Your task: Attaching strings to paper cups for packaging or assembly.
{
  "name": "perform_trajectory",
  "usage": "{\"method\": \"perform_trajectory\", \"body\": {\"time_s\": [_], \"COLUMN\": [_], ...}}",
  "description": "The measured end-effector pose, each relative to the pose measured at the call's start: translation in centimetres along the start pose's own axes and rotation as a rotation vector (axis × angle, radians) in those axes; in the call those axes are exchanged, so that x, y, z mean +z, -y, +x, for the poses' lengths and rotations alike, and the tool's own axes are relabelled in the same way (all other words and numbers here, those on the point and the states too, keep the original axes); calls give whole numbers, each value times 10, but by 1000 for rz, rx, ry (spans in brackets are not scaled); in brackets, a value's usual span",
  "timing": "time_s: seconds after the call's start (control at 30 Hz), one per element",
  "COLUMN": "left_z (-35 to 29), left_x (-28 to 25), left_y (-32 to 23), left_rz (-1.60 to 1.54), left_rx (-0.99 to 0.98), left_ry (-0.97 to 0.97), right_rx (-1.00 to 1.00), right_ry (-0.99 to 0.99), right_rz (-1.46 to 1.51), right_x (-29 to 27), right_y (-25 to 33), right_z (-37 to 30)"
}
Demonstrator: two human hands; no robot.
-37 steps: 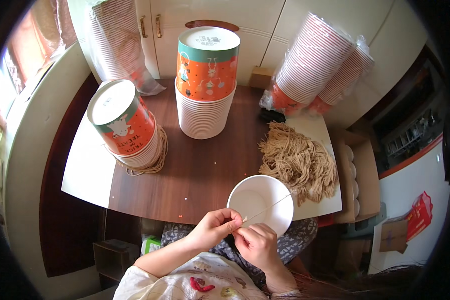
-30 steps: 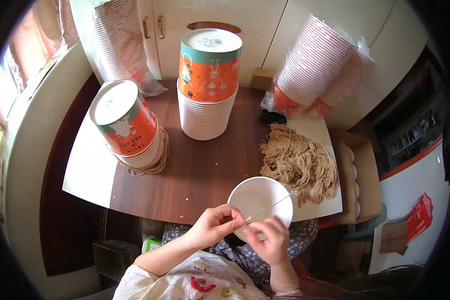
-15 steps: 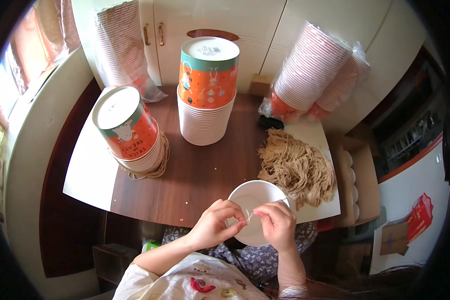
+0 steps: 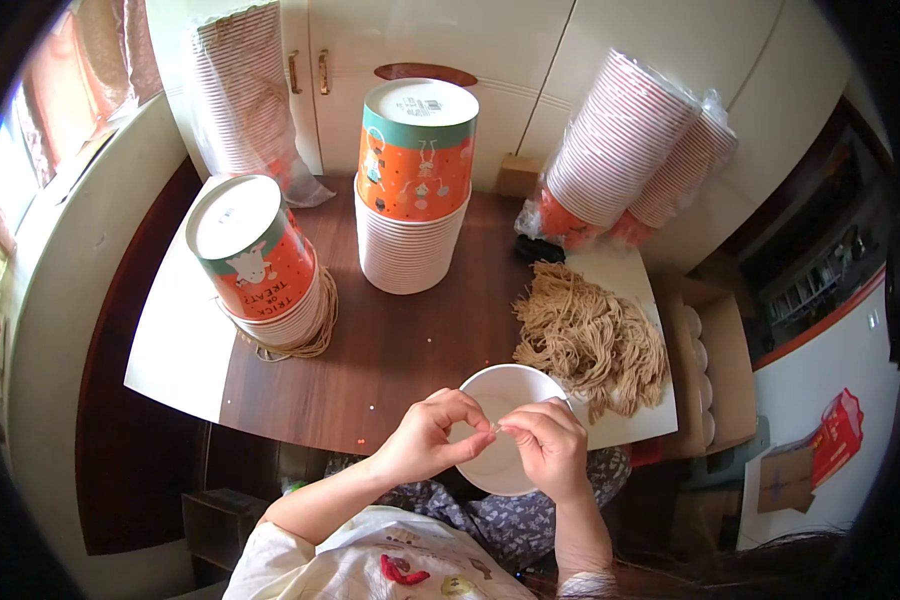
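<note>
A white paper bucket (image 4: 498,474) rests in my lap at the table's near edge, its open mouth facing up. Over that mouth, the fingertips of my left hand (image 4: 432,437) and my right hand (image 4: 548,446) almost meet. Both hands pinch a thin, pale cord (image 4: 497,428), of which only a tiny bit shows between the fingers. A bundle of tan twine (image 4: 590,340) lies just beyond my right hand, on the table's right side.
An orange and green bucket stack (image 4: 415,190) stands upside down at mid-table. Another stack (image 4: 260,265), with cord loops around its base, stands left. Plastic-wrapped bucket stacks (image 4: 620,140) lean at the back. Right of the table is an open cardboard box (image 4: 725,360).
My fingertips have come closer together. The cord ends that stuck up between them are now mostly hidden. The bucket in my lap stays in nearly the same place.
</note>
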State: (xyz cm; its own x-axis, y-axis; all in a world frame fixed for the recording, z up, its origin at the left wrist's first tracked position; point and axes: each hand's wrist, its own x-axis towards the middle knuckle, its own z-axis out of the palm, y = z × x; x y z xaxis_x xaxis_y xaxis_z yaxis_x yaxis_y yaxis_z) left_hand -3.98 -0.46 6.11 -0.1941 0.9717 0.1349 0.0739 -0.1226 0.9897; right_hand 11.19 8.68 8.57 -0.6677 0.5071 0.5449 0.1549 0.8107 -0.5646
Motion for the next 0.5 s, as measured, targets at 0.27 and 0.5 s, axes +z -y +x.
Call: {"method": "perform_trajectory", "body": {"time_s": [0.27,0.5], "left_z": [7,-2], "left_x": [-11,-17], "left_y": [-2,8], "left_rz": [190,279], "left_rx": [225,222], "left_ry": [24,33], "right_rx": [-70,34], "right_ry": [-61,-139], "right_rz": [-147,-191], "right_x": [5,-6], "right_y": [4,-15], "right_z": [8,11]}}
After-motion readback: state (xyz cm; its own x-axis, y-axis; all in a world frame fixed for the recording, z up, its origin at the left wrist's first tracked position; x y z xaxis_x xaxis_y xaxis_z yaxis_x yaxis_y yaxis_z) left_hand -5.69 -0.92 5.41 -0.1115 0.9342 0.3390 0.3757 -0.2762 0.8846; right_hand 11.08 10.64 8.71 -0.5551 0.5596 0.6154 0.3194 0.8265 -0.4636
